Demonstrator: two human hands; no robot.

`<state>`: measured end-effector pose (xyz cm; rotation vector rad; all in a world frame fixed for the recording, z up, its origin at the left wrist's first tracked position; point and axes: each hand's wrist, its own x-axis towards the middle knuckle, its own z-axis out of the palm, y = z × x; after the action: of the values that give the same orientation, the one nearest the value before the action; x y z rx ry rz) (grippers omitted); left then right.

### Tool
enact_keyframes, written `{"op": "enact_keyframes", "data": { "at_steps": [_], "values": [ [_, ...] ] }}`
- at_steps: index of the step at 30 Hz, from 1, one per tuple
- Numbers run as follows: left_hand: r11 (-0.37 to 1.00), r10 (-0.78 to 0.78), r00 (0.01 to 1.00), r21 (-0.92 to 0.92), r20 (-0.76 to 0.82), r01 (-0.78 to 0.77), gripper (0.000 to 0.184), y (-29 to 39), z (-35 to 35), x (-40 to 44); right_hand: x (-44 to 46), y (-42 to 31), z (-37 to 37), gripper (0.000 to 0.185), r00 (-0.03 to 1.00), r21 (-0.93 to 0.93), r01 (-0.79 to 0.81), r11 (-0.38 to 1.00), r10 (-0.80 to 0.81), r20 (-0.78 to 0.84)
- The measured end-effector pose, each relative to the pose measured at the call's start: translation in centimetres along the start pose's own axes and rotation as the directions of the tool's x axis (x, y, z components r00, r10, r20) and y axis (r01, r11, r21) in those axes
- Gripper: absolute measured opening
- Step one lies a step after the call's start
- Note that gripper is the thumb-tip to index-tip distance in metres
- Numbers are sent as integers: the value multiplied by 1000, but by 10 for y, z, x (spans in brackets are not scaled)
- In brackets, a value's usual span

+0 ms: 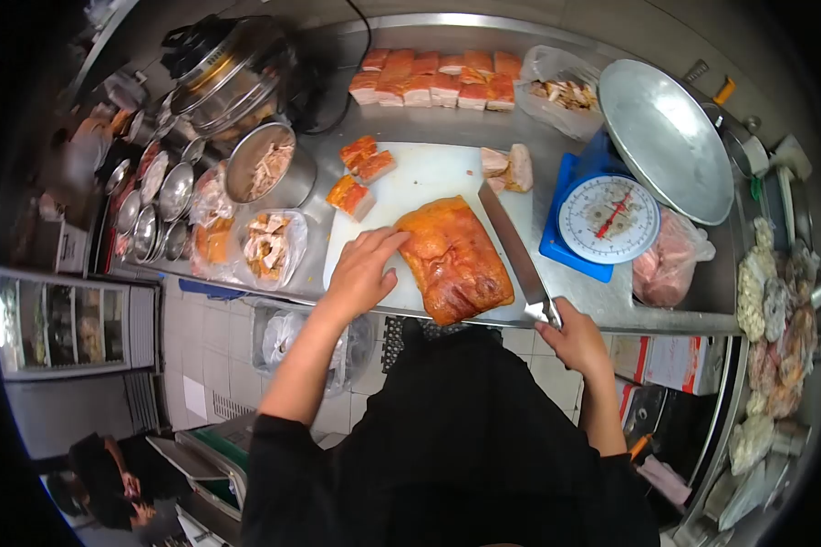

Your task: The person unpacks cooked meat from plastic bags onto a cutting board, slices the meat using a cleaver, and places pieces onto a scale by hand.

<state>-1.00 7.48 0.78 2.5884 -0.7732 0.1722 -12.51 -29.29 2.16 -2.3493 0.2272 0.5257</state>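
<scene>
A large slab of roast pork belly point(456, 260) with browned skin lies on the white cutting board point(433, 169), close to the counter's front edge. My left hand point(365, 269) rests at the slab's left side, fingers stretched out and fingertips touching it. In my right hand point(575, 337) is the handle of a knife point(511, 237); its long broad blade points away from me along the slab's right side. Small cut pork pieces point(348, 198) sit at the board's left edge. Paler pork scraps point(508, 169) lie at its upper right, near the knife tip.
A blue dial scale point(570, 205) with a wide metal pan point(666, 137) stands right of the board. Pork blocks point(433, 80) line the counter's back. A metal pot point(269, 164) and a bag of pieces point(272, 246) stand left. Another person point(123, 479) is at lower left.
</scene>
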Motion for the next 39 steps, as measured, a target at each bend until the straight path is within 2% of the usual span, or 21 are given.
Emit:
{"op": "enact_keyframes", "data": {
  "at_steps": [1, 3, 4, 6, 7, 9, 10, 14, 16, 17, 19, 21, 23, 24, 26, 27, 29, 30, 32, 35, 39],
  "values": [
    [1000, 16, 1000, -20, 7, -16, 41, -2, 3, 11, -12, 6, 6, 35, 1000, -2, -24, 1000, 24, -11],
    [986, 164, 958, -70, 234, -151, 63, -2, 10, 38, -29, 16, 18, 35, 993, 128, -104, 986, 109, -39],
    [982, 186, 953, -85, 239, -170, 63, -1, 17, 53, -39, 4, 16, 34, 977, 202, -206, 958, 211, -6],
    [913, 408, 885, -119, 223, -391, 56, 2, 34, 83, -49, 12, 32, 34, 974, 208, -201, 957, 218, -63],
    [902, 432, 873, -136, 225, -411, 56, -5, 46, 97, -56, 14, 39, 33, 973, 203, -179, 963, 204, -106],
    [878, 473, 801, -124, 366, -462, 62, -13, 72, 121, -70, 8, 50, 34, 957, 202, -230, 952, 259, -131],
    [908, 419, 816, -153, 398, -391, 69, -12, 80, 128, -78, 6, 54, 34, 946, 193, -262, 946, 291, -143],
    [945, 326, 812, -194, 484, -263, 67, -9, 79, 128, -109, 0, 70, 34, 908, 262, -350, 899, 395, -142],
    [976, 206, 909, -146, 364, -162, 64, -14, 85, 114, -120, -1, 72, 34, 891, 308, -403, 862, 446, -85],
    [975, 208, 906, -152, 368, -162, 64, -15, 86, 104, -122, -3, 73, 34, 888, 308, -409, 859, 453, -83],
    [997, 16, 968, -83, 250, 6, 61, -15, 82, 82, -118, -6, 74, 33, 879, 360, -441, 822, 477, -12],
    [997, -40, 968, -51, 247, 54, 61, -16, 73, 63, -108, 0, 79, 33, 908, 357, -373, 857, 417, -52],
    [970, -241, 928, 45, 283, 239, 64, -16, 58, 49, -94, -1, 78, 33, 939, 240, -274, 931, 313, -143],
    [973, -231, 930, 50, 286, 227, 64, -20, 53, 42, -87, -12, 67, 35, 929, 261, -343, 902, 367, -47],
    [937, -346, 884, 74, 313, 341, 64, -28, 47, 27, -73, -5, 66, 36, 943, 242, -303, 922, 327, -64],
    [938, -345, 884, 83, 314, 337, 64, -25, 48, 16, -67, -1, 66, 37, 956, 209, -262, 942, 282, -73],
    [992, -79, 988, 108, 135, 65, 79, -20, 46, -6, -54, 6, 59, 39, 966, 186, -238, 953, 252, -53],
    [991, -82, 987, 118, 139, 66, 79, -8, 41, -12, -48, 8, 56, 38, 976, 170, -194, 966, 208, -68],
    [970, 230, 915, -5, 331, -242, 102, 27, 33, -19, -38, 24, 59, 39, 986, 145, -88, 986, 107, -126],
    [956, 183, 922, 156, 341, -247, 113, 31, 52, -19, -22, 31, 51, 42, 993, 104, -84, 991, 93, -76],
    [979, 38, 991, 196, 132, -63, 110, 35, 78, 5, -12, 35, 38, 45, 996, 45, -81, 996, 79, 41]
  ]
}}
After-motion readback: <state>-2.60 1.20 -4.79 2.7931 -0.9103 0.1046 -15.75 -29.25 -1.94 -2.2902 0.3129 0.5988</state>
